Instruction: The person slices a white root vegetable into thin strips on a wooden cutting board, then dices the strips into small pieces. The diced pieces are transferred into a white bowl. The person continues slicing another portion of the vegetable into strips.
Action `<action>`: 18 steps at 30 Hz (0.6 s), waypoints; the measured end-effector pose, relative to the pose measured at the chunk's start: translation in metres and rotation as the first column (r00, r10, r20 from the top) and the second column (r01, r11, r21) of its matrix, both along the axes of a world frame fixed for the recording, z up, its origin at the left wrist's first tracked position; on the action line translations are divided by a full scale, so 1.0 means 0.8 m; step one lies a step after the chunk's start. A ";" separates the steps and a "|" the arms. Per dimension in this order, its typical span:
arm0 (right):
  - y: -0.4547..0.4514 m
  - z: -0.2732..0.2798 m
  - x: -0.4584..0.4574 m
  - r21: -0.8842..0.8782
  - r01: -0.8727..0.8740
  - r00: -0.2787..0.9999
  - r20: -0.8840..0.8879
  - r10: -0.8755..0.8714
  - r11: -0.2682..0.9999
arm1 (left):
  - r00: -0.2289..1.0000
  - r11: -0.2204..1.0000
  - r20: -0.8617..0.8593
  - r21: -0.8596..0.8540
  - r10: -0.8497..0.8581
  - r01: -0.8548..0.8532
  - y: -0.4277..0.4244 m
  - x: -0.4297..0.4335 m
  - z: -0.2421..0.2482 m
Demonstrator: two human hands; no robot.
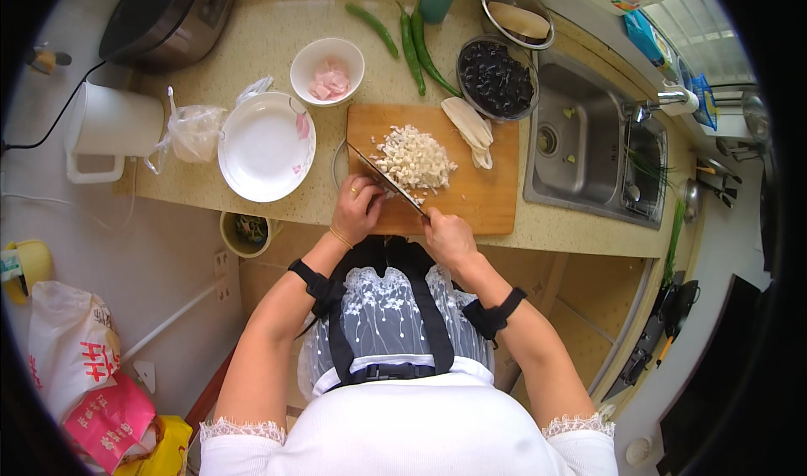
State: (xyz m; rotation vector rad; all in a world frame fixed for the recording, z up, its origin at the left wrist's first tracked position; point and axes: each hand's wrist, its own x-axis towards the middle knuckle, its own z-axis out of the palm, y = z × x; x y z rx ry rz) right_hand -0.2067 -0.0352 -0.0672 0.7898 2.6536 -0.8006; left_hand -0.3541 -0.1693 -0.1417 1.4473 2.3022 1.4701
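A wooden cutting board [492,205] lies at the counter's front edge. My right hand [449,236] grips the handle of a kitchen knife [388,178], whose blade slants up and left over the board. Beside the blade is my left hand [359,208], fingers bent in; whether they hold a piece of food cannot be told. Right behind the knife sits a heap of finely diced white food [416,158]. Uncut pale strips, perhaps mushroom [468,130], rest at the board's upper right.
Left of the board stand a white plate [267,147] and a bowl of pink meat slices [328,72]. Behind are green chili peppers [410,49], a bowl of black fungus [496,78] and a metal bowl [518,15]. A steel sink [583,129] adjoins the right side.
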 end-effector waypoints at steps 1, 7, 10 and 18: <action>0.003 0.005 0.002 -0.004 0.012 1.000 -0.006 -0.012 1.000 | 1.000 1.000 0.029 0.003 -0.006 0.005 -0.001 -0.001 0.001; -0.004 0.006 0.012 -0.007 -0.060 0.992 0.111 0.060 0.998 | 0.997 0.999 -0.076 -0.036 0.001 -0.003 -0.005 0.002 -0.007; -0.006 -0.009 0.006 -0.007 -0.022 0.998 0.060 0.023 1.000 | 0.997 1.000 -0.083 -0.015 0.009 -0.010 -0.005 0.002 -0.009; 0.003 0.011 0.020 -0.037 -0.049 0.996 0.075 0.051 0.998 | 0.999 1.000 -0.043 -0.016 0.019 -0.019 -0.008 0.002 -0.001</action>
